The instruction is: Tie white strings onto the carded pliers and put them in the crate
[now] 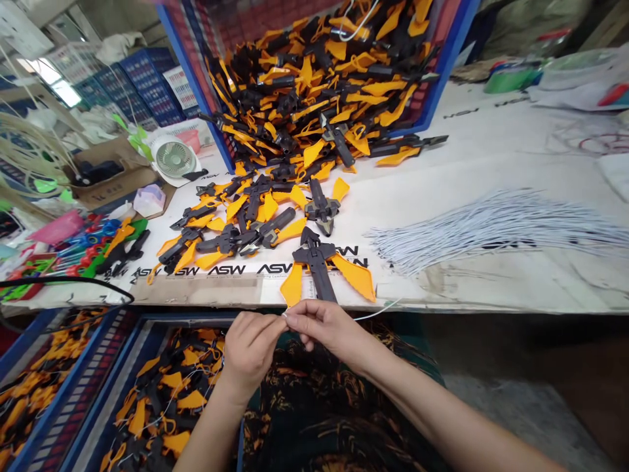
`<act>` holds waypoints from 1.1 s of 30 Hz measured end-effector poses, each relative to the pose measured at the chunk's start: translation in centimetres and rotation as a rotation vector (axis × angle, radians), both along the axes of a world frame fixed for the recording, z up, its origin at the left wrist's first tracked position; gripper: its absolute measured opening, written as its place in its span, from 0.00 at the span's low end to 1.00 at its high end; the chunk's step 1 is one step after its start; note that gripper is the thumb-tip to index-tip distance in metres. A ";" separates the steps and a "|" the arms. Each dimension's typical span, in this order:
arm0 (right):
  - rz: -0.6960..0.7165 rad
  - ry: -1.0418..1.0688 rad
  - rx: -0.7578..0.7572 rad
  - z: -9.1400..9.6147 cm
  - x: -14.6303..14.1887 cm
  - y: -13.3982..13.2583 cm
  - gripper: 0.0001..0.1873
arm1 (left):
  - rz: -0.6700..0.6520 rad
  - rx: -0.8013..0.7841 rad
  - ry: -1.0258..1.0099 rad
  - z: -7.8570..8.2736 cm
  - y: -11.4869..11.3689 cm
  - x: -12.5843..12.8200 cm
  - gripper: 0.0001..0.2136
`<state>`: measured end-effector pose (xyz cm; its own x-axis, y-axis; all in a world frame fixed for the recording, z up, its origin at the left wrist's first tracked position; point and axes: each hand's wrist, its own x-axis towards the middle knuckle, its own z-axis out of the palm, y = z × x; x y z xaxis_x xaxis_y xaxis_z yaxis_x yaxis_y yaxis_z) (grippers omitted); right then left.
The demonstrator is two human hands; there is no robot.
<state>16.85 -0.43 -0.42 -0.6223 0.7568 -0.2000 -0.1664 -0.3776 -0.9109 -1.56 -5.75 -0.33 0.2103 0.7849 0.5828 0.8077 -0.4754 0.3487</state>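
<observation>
At the table's front edge lies a black plastic toy piece with two orange wings (320,270), its pointed end facing away from me. Just in front of it, my left hand (253,347) and my right hand (324,328) meet, both closed in a pinch near the tip of the left wing. A white string (377,313) runs out to the right from behind my right hand, and a bit of white shows between the fingertips. The fingers hide how the string sits against the wing tip. Another black and orange piece (322,206) lies a little farther back.
A tipped blue crate (445,78) spills many such pieces onto the table. White strings (496,226) lie in a bundle at right. Below the table's edge, a blue crate (111,393) holds more pieces. A small fan (174,157) and coloured tools (81,252) are at left.
</observation>
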 end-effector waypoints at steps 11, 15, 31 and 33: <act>-0.165 -0.155 0.567 -1.1 -0.5 -1.3 0.12 | 0.174 -0.479 -0.977 -0.4 -0.2 3.5 0.13; -0.210 -0.265 0.961 -0.8 0.2 -1.2 0.11 | 0.035 -0.857 -1.334 -0.4 0.3 4.0 0.21; 0.046 -0.114 0.156 0.0 -0.3 0.1 0.19 | 0.082 -0.127 -0.501 -0.8 0.3 2.4 0.05; -0.020 -0.130 0.207 -0.2 -0.5 -0.1 0.17 | 0.142 -0.179 -0.561 -0.6 0.0 2.8 0.07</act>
<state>16.34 -0.53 -0.63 -0.5862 0.8017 -0.1167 -0.0480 -0.1782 -0.9828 1.27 -5.72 -0.93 -0.2045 0.8789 0.4310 0.5288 -0.2713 0.8042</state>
